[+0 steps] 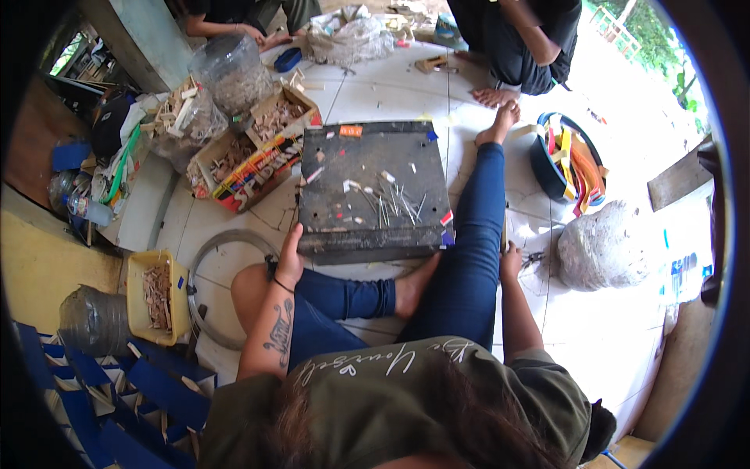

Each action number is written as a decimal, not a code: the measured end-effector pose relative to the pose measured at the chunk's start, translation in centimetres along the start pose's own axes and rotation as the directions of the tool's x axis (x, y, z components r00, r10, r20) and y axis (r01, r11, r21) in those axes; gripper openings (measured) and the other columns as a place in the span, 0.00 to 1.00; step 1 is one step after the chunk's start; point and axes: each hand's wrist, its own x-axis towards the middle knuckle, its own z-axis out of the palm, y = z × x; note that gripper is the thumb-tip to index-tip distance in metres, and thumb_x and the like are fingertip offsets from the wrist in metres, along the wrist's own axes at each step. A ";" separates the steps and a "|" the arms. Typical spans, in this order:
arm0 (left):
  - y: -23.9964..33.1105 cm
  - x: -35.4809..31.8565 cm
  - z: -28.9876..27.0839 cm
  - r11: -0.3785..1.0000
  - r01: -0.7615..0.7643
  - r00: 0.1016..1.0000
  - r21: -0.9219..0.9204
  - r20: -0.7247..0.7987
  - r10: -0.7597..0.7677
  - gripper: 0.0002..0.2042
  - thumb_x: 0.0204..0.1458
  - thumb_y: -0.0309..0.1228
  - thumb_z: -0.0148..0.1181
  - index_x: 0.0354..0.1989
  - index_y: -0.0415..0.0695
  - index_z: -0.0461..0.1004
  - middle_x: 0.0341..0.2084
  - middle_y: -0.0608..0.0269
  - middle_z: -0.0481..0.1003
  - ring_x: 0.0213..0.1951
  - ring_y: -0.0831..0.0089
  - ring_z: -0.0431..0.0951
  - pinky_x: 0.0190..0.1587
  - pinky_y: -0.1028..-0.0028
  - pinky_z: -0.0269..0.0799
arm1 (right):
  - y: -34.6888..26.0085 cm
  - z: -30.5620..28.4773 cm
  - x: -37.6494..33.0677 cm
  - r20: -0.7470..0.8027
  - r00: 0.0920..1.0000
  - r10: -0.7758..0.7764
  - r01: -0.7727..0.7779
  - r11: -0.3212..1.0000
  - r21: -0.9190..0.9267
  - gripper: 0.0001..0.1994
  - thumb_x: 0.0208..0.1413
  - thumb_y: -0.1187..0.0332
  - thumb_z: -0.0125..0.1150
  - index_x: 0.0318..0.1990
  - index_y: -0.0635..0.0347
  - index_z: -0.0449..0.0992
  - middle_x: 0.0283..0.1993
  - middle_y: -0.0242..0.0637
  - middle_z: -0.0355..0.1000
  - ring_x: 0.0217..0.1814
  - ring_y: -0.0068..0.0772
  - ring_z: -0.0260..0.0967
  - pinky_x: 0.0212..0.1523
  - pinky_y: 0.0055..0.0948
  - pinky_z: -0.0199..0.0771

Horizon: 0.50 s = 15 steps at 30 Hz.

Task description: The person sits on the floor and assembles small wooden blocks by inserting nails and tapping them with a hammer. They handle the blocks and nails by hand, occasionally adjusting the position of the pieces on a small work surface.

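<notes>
With the black worktop (316,195) as the clock's centre, the left hand (290,258) sits at 8 o'clock, laid against the near corner; how far its fingers close around that edge cannot be told. The right hand (511,262) is at 4 o'clock, low beyond the outstretched leg, its fingers seemingly curled (whether around anything is too small to make out). Just beside it, a dark pliers-like tool (533,258) lies on the tiled floor.

Thin metal pins (384,207) lie loose near the middle of the worktop, mostly toward 5 o'clock, with pale scraps among them. A wire coil (234,234) rests at 8 o'clock, a yellow crate (158,337) of wood bits past it; a carton (262,172) is between 9 and 10, and a blue basket (544,168) of coloured straps at 3.

The step in hand looks like steadying the worktop while the right hand is busy at floor level. The next move seems to call for a sure right-hand grasp, without jolting the loose pins.
</notes>
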 end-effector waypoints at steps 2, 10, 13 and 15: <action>-0.7 0.5 -0.6 0.999 -0.046 0.999 0.027 0.025 0.045 0.23 0.59 0.43 0.53 0.58 0.41 0.68 0.54 0.62 0.72 0.55 0.68 0.70 0.59 0.67 0.62 | -2.9 -3.4 -1.5 -0.169 0.980 -0.107 0.113 0.993 0.028 0.29 0.49 0.65 0.65 0.60 0.58 0.66 0.54 0.50 0.66 0.57 0.54 0.64 0.56 0.46 0.65; -1.8 1.3 -2.0 0.994 0.016 0.999 0.104 0.027 -0.018 0.20 0.60 0.43 0.53 0.51 0.40 0.71 0.46 0.64 0.74 0.49 0.72 0.73 0.54 0.71 0.65 | -22.4 -15.0 -11.5 -0.187 0.451 -0.873 0.893 0.438 0.107 0.42 0.46 0.49 0.68 0.66 0.60 0.58 0.67 0.51 0.55 0.69 0.54 0.51 0.66 0.46 0.53; -1.6 0.8 -1.3 0.992 0.016 1.000 0.125 0.019 -0.019 0.21 0.60 0.43 0.52 0.53 0.39 0.70 0.49 0.63 0.73 0.50 0.71 0.73 0.55 0.71 0.65 | -27.0 -14.5 -14.1 -0.083 0.504 -0.860 0.862 0.506 -0.012 0.52 0.42 0.36 0.64 0.67 0.65 0.53 0.70 0.53 0.51 0.72 0.54 0.48 0.67 0.49 0.50; -1.3 0.4 -0.6 0.987 -0.034 0.999 0.159 -0.004 0.035 0.23 0.62 0.45 0.48 0.50 0.34 0.72 0.47 0.62 0.73 0.50 0.73 0.70 0.55 0.73 0.62 | -28.6 -13.6 -14.7 -0.024 0.596 -0.802 0.801 0.597 -0.052 0.57 0.40 0.32 0.62 0.67 0.69 0.51 0.70 0.53 0.50 0.72 0.53 0.47 0.67 0.51 0.51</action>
